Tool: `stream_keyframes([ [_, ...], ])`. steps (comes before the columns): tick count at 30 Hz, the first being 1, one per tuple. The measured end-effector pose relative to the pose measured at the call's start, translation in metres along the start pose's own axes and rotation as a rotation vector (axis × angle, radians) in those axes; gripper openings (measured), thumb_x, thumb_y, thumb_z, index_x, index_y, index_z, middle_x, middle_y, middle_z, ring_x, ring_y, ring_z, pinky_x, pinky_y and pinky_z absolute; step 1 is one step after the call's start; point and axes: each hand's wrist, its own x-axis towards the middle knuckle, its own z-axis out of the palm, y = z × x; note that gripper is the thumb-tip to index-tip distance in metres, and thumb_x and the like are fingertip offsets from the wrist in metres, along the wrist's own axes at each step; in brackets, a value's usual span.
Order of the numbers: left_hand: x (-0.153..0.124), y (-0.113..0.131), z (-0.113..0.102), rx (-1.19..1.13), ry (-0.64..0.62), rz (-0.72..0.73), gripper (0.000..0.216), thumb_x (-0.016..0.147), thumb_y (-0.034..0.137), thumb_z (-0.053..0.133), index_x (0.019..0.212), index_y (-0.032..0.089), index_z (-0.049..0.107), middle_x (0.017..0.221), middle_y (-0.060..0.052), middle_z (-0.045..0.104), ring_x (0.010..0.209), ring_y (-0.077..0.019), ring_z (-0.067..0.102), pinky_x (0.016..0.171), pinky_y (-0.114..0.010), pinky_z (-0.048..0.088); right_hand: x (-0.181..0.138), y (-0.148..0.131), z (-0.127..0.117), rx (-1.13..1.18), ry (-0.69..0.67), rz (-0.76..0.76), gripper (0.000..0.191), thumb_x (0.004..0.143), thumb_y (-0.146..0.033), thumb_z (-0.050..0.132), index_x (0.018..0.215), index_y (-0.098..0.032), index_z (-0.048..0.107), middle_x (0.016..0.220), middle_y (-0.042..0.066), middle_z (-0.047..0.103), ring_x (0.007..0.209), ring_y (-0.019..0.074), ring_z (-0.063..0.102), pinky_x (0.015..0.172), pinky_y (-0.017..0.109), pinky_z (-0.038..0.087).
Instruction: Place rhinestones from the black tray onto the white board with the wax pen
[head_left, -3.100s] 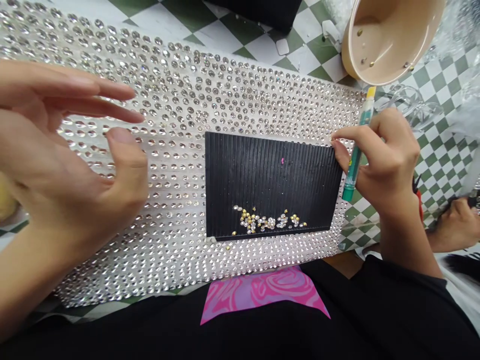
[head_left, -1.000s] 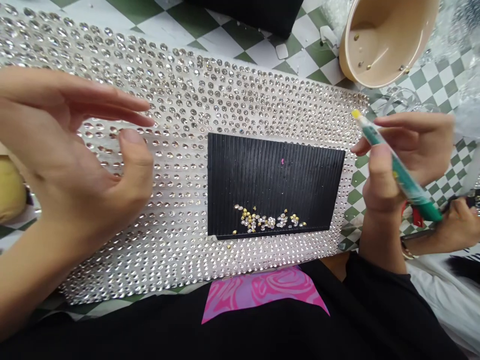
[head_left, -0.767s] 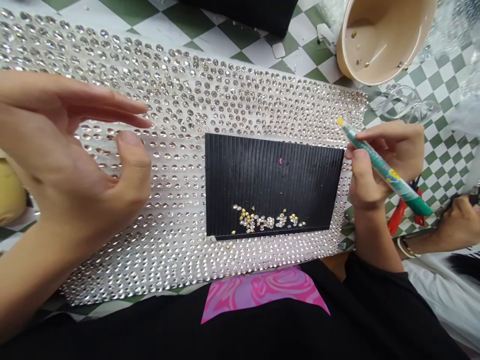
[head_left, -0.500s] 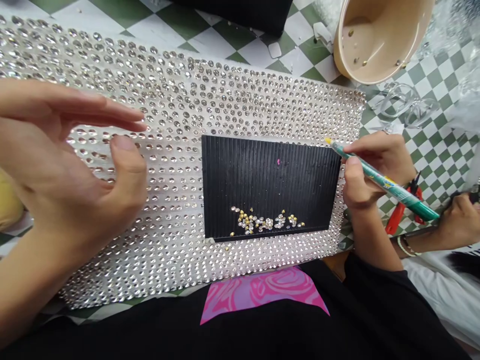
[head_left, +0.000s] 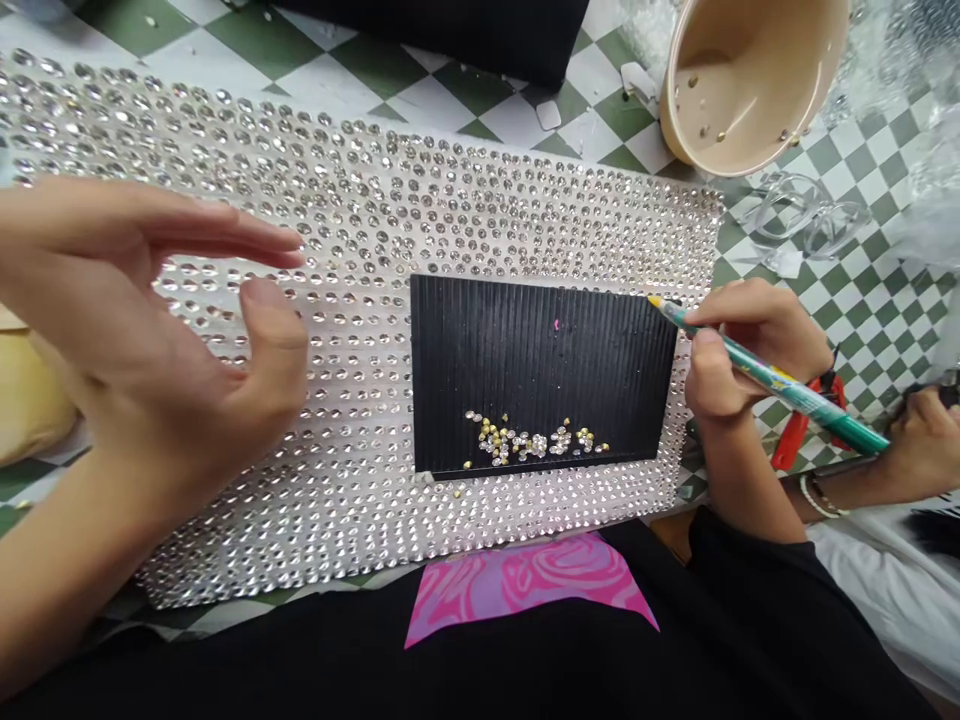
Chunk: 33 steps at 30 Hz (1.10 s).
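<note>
A large sheet covered in rows of clear rhinestones (head_left: 375, 230) lies across the table. On it rests a black ribbed tray (head_left: 540, 350) with a small heap of loose gold and clear stones (head_left: 536, 442) near its front edge. My right hand (head_left: 750, 345) grips a green pen-like tool (head_left: 780, 375), whose yellow tip touches the tray's far right corner. My left hand (head_left: 142, 330) hovers over the left part of the sheet, fingers spread and slightly curled, holding nothing.
A beige bowl (head_left: 742, 110) with a few stones stands at the back right. Another person's hand (head_left: 919, 440) and red-handled pliers (head_left: 799, 435) are at the right. A pink patterned piece (head_left: 525, 585) lies in front. The tablecloth is green and white checked.
My right hand turned the green tool round from upright, yellow end leading, and lowered its tip to the tray's far right corner. The left hand stayed roughly in place.
</note>
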Motion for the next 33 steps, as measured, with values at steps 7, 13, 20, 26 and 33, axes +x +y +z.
stream_keyframes([
  [7, 0.001, 0.0, -0.013, 0.174, -0.107, -0.004, 0.043, 0.11, 0.031, 0.042, 0.14, 0.013, 0.067, 0.137, -0.011, 0.072, 0.139, -0.0373, 0.068, 0.127, -0.063, 0.05, 0.006, -0.013, -0.003, 0.029, 0.044, 0.068, 0.022, 0.104, -0.045, 0.07, 0.091, -0.029, 0.076, 0.069, 0.0, 0.066, 0.053, 0.016, 0.055, 0.046, 0.037, 0.043],
  [13, 0.001, -0.02, -0.012, 0.244, -0.252, 0.447, 0.038, 0.117, 0.029, 0.044, 0.152, 0.017, 0.053, 0.143, -0.01, 0.067, 0.136, -0.0322, 0.069, 0.115, -0.057, 0.061, 0.008, -0.053, -0.022, 0.204, -0.271, 0.295, 0.018, 0.098, -0.047, 0.079, 0.102, -0.029, 0.081, 0.082, 0.002, 0.079, 0.061, 0.0193, 0.074, 0.046, 0.037, 0.053],
  [20, -0.015, -0.011, 0.007, 0.277, -0.222, 0.578, 0.045, 0.116, 0.029, 0.051, 0.158, 0.013, 0.043, 0.152, -0.018, 0.063, 0.138, -0.031, 0.067, 0.115, -0.048, 0.062, 0.007, -0.068, -0.004, 0.567, -0.629, 0.046, 0.025, 0.084, -0.007, 0.065, 0.1, -0.025, 0.07, 0.085, 0.001, 0.076, 0.072, 0.0183, 0.07, 0.066, 0.039, 0.059],
  [26, -0.019, -0.011, 0.009, 0.234, -0.269, 0.489, 0.05, 0.114, 0.024, 0.052, 0.162, 0.022, 0.04, 0.161, -0.014, 0.058, 0.143, -0.0337, 0.067, 0.118, -0.053, 0.061, -0.009, -0.064, 0.009, 0.606, -0.603, 0.052, 0.015, 0.085, -0.01, 0.059, 0.083, -0.024, 0.056, 0.068, -0.005, 0.058, 0.058, 0.0124, 0.053, 0.067, 0.038, 0.048],
  [33, -0.02, -0.014, 0.01, 0.217, -0.264, 0.496, 0.053, 0.114, 0.027, 0.053, 0.165, 0.023, 0.038, 0.163, -0.015, 0.057, 0.142, -0.0354, 0.066, 0.117, -0.054, 0.061, -0.004, -0.066, 0.009, 0.555, -0.688, -0.049, 0.023, 0.085, -0.002, 0.058, 0.084, -0.025, 0.051, 0.069, -0.005, 0.057, 0.062, 0.0131, 0.054, 0.072, 0.038, 0.049],
])
